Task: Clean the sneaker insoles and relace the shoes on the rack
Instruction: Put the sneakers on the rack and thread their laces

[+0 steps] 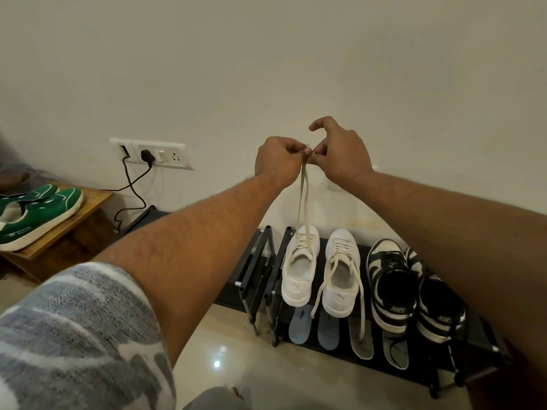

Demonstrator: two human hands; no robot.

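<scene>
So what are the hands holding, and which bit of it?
The left hand and the right hand both pinch the shoelace of the leftmost white sneaker near its two free ends, held together high above the shoe.

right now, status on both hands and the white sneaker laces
Left hand and right hand both pinch the lace, held up from the white sneaker below. Second sneaker's lace hangs loose. Nothing blocks the hands.
</scene>
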